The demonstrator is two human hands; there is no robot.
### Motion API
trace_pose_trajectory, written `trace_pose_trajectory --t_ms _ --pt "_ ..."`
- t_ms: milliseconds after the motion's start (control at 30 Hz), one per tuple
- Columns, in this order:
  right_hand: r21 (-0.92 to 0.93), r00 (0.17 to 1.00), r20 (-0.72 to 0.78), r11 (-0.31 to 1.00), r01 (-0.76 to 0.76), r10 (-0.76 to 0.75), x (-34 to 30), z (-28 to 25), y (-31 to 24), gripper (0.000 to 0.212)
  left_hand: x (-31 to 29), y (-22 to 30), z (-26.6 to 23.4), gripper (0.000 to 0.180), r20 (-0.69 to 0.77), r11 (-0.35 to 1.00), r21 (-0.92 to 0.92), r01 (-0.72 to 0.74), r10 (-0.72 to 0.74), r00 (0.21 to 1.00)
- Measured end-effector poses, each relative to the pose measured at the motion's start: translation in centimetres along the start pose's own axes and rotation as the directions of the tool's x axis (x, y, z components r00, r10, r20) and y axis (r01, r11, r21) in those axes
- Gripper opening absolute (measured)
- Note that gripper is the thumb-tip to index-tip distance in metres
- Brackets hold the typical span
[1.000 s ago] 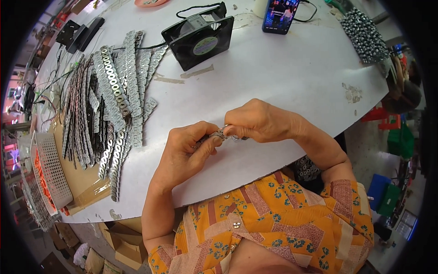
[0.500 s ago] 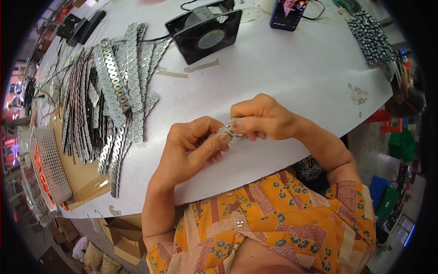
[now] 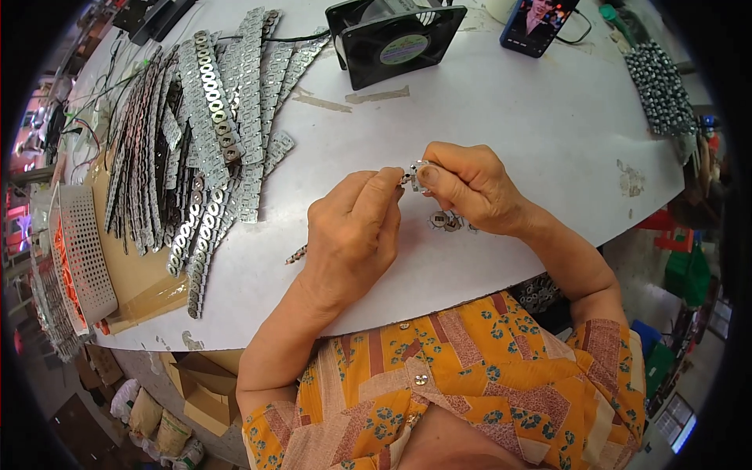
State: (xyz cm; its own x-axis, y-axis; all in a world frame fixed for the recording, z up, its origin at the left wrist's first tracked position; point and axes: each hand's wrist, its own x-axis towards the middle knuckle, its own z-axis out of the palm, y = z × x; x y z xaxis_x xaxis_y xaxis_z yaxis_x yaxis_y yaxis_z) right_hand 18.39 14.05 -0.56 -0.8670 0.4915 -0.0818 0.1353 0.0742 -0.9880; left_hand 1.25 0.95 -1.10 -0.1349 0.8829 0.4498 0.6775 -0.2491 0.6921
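Note:
Both my hands are raised over the near middle of the white table, their fingertips almost meeting. My left hand [image 3: 352, 227] is closed on a strip of small silvery metal links; a thin end [image 3: 296, 254] sticks out beside its wrist. My right hand [image 3: 474, 188] pinches linked metal pieces [image 3: 417, 178] between thumb and fingers. More round-holed links [image 3: 448, 222] show below the right hand. Whether the pieces in the two hands are joined cannot be made out, as the fingers cover the spot.
Many metal link strips [image 3: 211, 117] lie heaped on cardboard [image 3: 133, 290] at the left, beside a white perforated basket [image 3: 86, 243]. A black fan [image 3: 395, 47] and a lit phone [image 3: 536, 23] stand at the back. A bag of small metal parts [image 3: 658, 86] sits far right.
Both hands have moved up and slightly right in the view, and my left hand has turned its back upward. Links below the right hand and the end by the left wrist now show.

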Motion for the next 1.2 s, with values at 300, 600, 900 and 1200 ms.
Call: trace_pose_trajectory --t_ms 300,600,900,1200 --pt "0.061 1.0 -0.016 0.998 -0.024 0.025 0.2 0.1 0.0 0.034 0.2 0.2 0.4 0.029 -0.047 0.997 0.078 -0.006 0.01 0.999" --pt "-0.083 0.998 0.003 0.994 -0.069 0.069 0.3 -1.4 0.2 0.028 1.0 0.0 -1.4 0.028 0.076 0.994 -0.033 0.106 -0.103 0.992" --pt "-0.473 0.952 0.021 0.836 0.279 -0.306 0.7 -2.4 1.1 0.02 0.5 0.0 -1.1 0.031 0.179 0.99 -0.002 0.143 -0.141 0.974" --pt "-0.201 0.924 0.211 0.911 0.359 -0.318 0.2 -2.0 0.9 0.019 0.7 0.8 -1.9 0.006 0.314 0.843 -0.31 0.439 -0.345 0.885"
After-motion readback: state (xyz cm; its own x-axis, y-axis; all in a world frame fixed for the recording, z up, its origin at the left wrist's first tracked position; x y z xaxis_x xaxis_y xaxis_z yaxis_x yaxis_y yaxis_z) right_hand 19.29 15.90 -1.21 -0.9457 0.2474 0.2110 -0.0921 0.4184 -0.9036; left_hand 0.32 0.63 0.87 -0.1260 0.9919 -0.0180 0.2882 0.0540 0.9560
